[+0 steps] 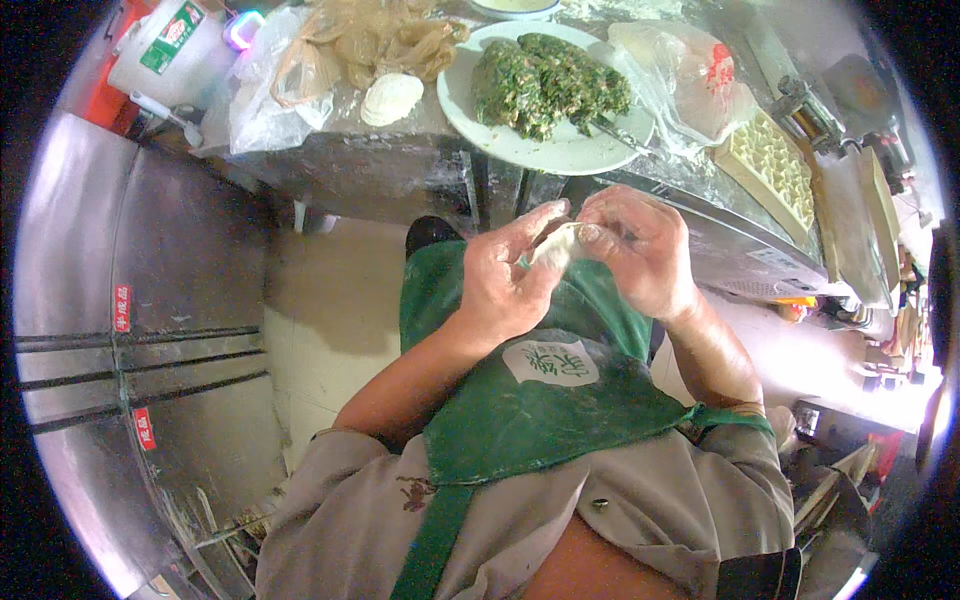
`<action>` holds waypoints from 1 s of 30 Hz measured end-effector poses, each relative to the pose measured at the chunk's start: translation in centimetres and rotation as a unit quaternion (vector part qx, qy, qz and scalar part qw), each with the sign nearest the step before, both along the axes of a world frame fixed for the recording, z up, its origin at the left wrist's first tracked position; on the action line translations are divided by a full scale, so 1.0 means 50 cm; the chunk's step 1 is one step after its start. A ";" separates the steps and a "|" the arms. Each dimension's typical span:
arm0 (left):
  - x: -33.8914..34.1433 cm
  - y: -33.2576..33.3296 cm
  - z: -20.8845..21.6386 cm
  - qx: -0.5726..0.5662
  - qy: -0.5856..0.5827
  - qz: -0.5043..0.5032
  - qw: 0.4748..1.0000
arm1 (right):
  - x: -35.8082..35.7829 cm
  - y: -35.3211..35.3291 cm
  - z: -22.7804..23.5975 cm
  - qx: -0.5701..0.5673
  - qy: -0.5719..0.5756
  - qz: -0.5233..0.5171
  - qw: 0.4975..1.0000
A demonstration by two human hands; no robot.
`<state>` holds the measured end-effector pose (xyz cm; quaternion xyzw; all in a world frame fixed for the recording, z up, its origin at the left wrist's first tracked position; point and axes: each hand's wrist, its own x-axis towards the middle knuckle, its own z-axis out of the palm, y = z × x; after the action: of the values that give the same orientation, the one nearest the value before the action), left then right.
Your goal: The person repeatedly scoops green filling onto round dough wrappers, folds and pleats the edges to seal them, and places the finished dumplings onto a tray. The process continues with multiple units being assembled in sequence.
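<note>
A small pale dumpling (556, 246) is held in front of my green apron, between the fingertips of both hands. My left hand (508, 272) is closed on its left side, thumb and fingers pinching the dough. My right hand (645, 250) pinches the upper right edge of the same dumpling with curled fingers. Flour dusts both hands. Just beyond them, a large white plate (455, 98) carries a mound of chopped green filling (540, 88). A thin metal utensil (622, 136) rests in the filling at the plate's right side. Left of the plate lies a stack of round dough wrappers (392, 99).
On the right of the floury counter stands a tray (752, 198) with rows of dumplings. A plastic bag (690, 85) lies beside the plate; brown bags (365, 45) and a white bucket (150, 65) are at the left. A metal cabinet (190, 240) stands to my left.
</note>
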<state>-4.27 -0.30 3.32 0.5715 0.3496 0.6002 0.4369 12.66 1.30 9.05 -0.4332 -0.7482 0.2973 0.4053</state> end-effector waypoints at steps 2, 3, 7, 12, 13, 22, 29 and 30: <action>0.002 -0.001 0.012 -0.016 -0.011 0.004 1.000 | 0.003 0.002 0.009 -0.010 -0.010 0.003 1.000; -0.001 0.001 0.008 -0.004 0.019 0.008 1.000 | 0.004 -0.001 0.014 -0.012 -0.001 0.010 1.000; -0.005 -0.010 0.037 -0.022 -0.014 0.002 1.000 | 0.020 -0.010 0.023 0.017 0.026 0.040 0.999; -0.005 -0.022 0.036 -0.015 -0.039 0.008 0.999 | 0.033 -0.021 0.011 0.061 0.044 0.061 0.995; -0.006 -0.027 0.047 -0.034 -0.025 -0.001 0.999 | 0.025 -0.021 0.008 0.073 0.082 0.058 0.992; 0.009 -0.008 0.065 -0.131 -0.164 -0.038 0.977 | 0.020 -0.009 -0.075 -0.100 0.251 0.154 0.950; 0.025 -0.003 0.039 -0.105 -0.173 -0.102 0.974 | -0.051 -0.011 -0.119 -0.194 0.425 0.087 0.880; 0.031 0.005 0.028 -0.071 -0.212 -0.104 0.969 | -0.058 -0.015 -0.122 -0.242 0.486 0.040 0.839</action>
<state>-2.74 -0.03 4.75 0.4318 0.2295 0.6323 0.6009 9.74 0.53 2.97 -0.2872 -0.3760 0.6569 0.5870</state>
